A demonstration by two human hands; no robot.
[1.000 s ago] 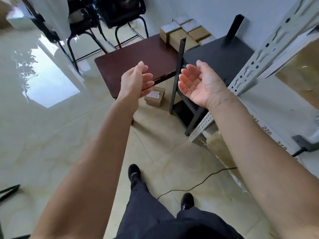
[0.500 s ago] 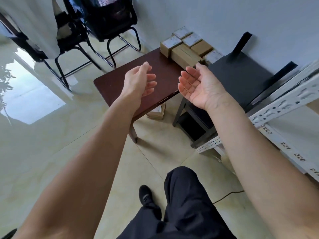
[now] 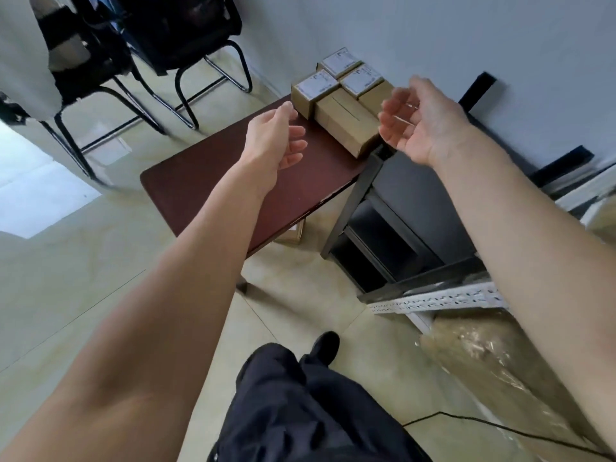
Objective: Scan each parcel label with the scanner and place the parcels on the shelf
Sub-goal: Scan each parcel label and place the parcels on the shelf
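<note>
From my seat at the feed, the biggest things in the frame are the two bare forearms, both stretched forward and up from the lower corners. The left hand [image 3: 275, 136] hangs above the dark red-brown table [image 3: 206, 191], its back turned to me, palm facing right, fingers loosely curled and holding nothing. The right hand [image 3: 421, 123] is out at about the same height, palm turned up and toward the left hand, fingers relaxed and slightly bent, also holding nothing; its edges are a little smeared. The hands face each other with a clear gap between them, and neither touches anything.

Below them I see dark trousers and one black shoe [image 3: 325, 348] on the pale tiled floor [image 3: 83, 295]. To the right stands a black rack [image 3: 400, 228], and behind it a white perforated shelf rail [image 3: 436, 300] with a plastic-wrapped bundle [image 3: 493, 361] underneath. Two black chairs [image 3: 173, 51] sit at the upper left.

The parcels [image 3: 340, 95] are brown cardboard boxes bunched together on the far right corner of the table, against the wall. Three show white printed labels on top; the print is too small for me to read. The nearest one [image 3: 346, 125] is longer, has plain cardboard facing up with a seam along it, and sits just beside the right hand's fingertips in the view. Another small box [image 3: 293, 233] lies on the floor under the table edge, mostly hidden. A thin black cable [image 3: 500, 425] runs over the floor at the lower right.
</note>
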